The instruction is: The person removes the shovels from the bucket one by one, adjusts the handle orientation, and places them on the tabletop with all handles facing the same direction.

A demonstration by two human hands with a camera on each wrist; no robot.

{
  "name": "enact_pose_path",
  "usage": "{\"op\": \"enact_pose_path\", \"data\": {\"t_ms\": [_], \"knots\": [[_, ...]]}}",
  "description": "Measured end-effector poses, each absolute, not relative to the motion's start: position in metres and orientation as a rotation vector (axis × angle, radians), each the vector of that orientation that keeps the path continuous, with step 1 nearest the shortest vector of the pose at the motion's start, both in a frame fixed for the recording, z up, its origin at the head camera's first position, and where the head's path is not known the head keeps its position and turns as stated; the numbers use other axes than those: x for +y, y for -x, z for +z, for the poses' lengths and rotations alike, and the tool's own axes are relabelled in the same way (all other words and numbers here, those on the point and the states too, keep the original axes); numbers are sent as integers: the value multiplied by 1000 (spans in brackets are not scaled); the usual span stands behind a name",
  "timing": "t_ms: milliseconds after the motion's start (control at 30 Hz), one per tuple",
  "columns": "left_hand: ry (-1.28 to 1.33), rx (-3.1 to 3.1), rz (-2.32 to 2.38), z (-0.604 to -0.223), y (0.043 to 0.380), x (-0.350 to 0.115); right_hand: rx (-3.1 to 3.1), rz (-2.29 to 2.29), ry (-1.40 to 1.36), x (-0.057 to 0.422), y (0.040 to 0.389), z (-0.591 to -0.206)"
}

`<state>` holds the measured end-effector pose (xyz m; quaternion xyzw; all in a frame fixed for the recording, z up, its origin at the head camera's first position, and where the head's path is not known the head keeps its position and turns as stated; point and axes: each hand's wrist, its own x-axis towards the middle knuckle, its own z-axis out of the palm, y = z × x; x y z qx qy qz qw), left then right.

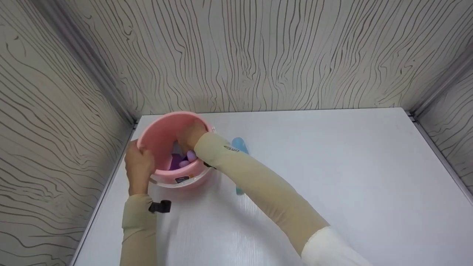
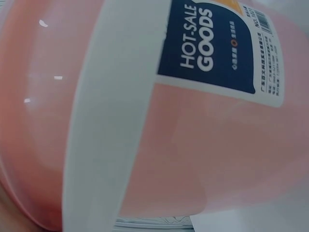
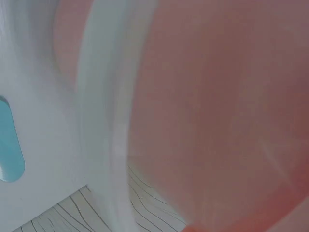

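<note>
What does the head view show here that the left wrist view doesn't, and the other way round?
Only the head view shows both hands: the left hand grips the pink bucket at its rim, the right hand reaches inside among purple items, and a light blue object lies on the white table. Only the left wrist view shows the bucket's label reading HOT-SALE GOODS. Both show the bucket.

White table (image 1: 332, 166) w/ 3 wood-grain walls (image 1: 258, 55) around it, metal corner trim, even light.

Pink bucket (image 1: 162, 136), tilted, purple items (image 1: 177, 161) inside, table's left
</note>
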<state>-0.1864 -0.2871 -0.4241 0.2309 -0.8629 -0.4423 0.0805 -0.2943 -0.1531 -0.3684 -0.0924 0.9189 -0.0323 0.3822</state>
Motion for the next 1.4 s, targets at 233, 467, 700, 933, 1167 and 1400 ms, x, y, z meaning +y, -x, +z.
{"op": "enact_pose_path", "data": {"t_ms": [233,467,700,933,1167,1400], "knots": [[-681,-2570,-1320,-423,186,-287,2834,367,861,-135,278,-376],[-703,-2574,-1326,-424,186,-286,2898,568,960,-131,275,-371],[-714,-2580,-1328,-423,187,-285,2857,517,986,-122,278,-361],[-703,-2587,-1346,-422,185,-286,2839,271,999,-111,279,-352],[-703,-2572,-1349,-422,183,-287,2804,48,1030,-98,280,-347],[-702,-2574,-1354,-421,185,-286,2787,-239,1037,-69,277,-345]]}}
